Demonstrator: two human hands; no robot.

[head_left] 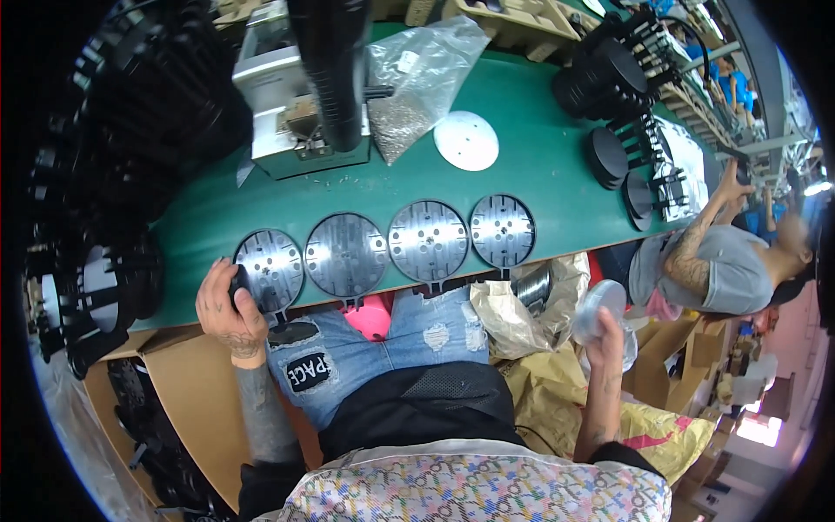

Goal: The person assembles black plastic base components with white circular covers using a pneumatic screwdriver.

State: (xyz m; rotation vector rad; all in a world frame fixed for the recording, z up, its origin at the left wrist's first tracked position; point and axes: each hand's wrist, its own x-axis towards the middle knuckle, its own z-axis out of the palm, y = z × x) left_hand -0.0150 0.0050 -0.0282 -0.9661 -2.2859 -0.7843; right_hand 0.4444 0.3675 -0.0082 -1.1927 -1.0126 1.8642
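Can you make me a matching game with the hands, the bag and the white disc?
Things:
1. left hand
2. right hand
3. bag
4. white disc

Places and states:
A. holding a clear round piece
B. lying flat, just right of the bag
C. at the left end of the row of dark discs
D. see-through, with small bits inside

Right pairs: 1-C, 2-A, 3-D, 4-B

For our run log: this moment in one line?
left hand: at leftmost plate; right hand: holding clear round piece; table: four round plates, one row
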